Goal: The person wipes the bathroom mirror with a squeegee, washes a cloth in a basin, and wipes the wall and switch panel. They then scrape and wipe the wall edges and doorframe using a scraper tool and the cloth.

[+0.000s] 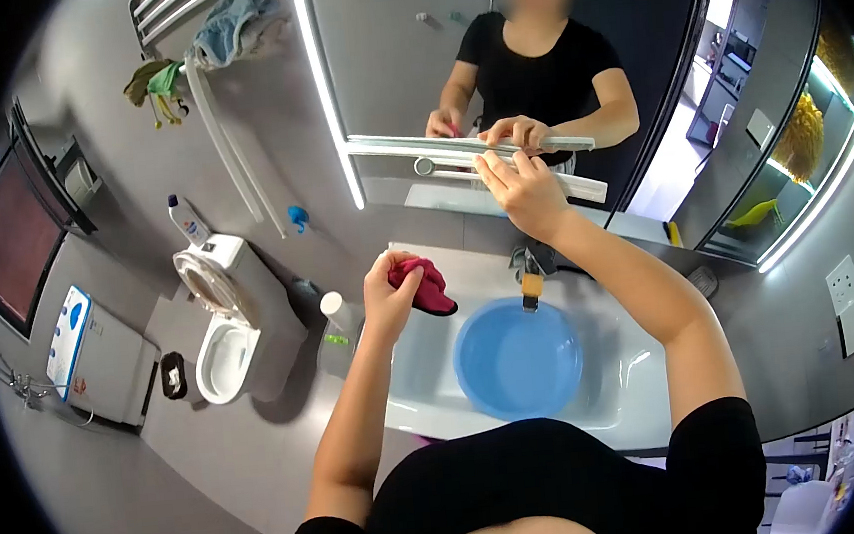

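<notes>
My left hand is closed around a bunched dark red cloth with a black edge, held above the sink's left side. My right hand is raised to the mirror, its fingers bent around a long pale bar. A ring-shaped end shows at the bar's left, and part of the bar is hidden behind my fingers. Below, a round blue basin sits in the white sink, under a faucet with a yellow part.
A mirror reflects the person and the bar. To the left stand a toilet with its lid up, a bottle, a small bin and a white washing machine. Cloths hang at the upper left.
</notes>
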`<state>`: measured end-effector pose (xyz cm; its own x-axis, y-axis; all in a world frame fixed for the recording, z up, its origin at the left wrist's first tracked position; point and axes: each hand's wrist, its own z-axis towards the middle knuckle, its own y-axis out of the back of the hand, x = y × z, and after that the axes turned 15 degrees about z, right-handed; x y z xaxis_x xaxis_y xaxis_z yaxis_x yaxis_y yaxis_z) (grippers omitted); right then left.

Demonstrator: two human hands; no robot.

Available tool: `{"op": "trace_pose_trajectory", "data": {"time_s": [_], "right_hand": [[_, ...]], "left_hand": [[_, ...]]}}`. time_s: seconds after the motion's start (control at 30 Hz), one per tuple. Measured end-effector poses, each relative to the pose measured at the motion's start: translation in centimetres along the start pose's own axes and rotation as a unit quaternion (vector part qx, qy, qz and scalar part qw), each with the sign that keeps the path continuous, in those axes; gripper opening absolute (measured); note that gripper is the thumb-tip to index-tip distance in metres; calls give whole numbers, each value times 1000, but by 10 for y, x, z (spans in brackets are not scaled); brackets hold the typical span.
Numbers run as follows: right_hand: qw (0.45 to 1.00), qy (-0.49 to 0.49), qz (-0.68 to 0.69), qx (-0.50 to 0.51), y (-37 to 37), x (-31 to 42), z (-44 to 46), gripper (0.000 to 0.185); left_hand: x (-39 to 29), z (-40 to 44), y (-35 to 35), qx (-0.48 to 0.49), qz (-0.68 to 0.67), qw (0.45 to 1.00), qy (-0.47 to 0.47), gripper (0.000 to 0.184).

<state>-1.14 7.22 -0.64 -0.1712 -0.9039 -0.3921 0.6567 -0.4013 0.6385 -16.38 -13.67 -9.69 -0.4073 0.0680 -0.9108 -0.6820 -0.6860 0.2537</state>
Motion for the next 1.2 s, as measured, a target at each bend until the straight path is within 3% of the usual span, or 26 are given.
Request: {"op": "trace_pose_trajectory", "data": {"time_s": [0.5, 0.63, 1.0, 1.2], "right_hand": [[1000, -12, 2, 13, -26, 13, -26, 44], [998, 11, 10, 68, -49, 26, -60, 44], [979, -52, 98, 173, -66, 55, -132, 42], [937, -165, 262, 161, -36, 79, -162, 37]], "left_hand": [[2, -18, -1, 23, 8, 1000, 18, 13], [5, -21, 2, 10, 8, 1000, 16, 14], [10, -31, -1, 25, 16, 998, 55, 13], [20, -41, -15, 59, 6, 995, 76, 13]]}}
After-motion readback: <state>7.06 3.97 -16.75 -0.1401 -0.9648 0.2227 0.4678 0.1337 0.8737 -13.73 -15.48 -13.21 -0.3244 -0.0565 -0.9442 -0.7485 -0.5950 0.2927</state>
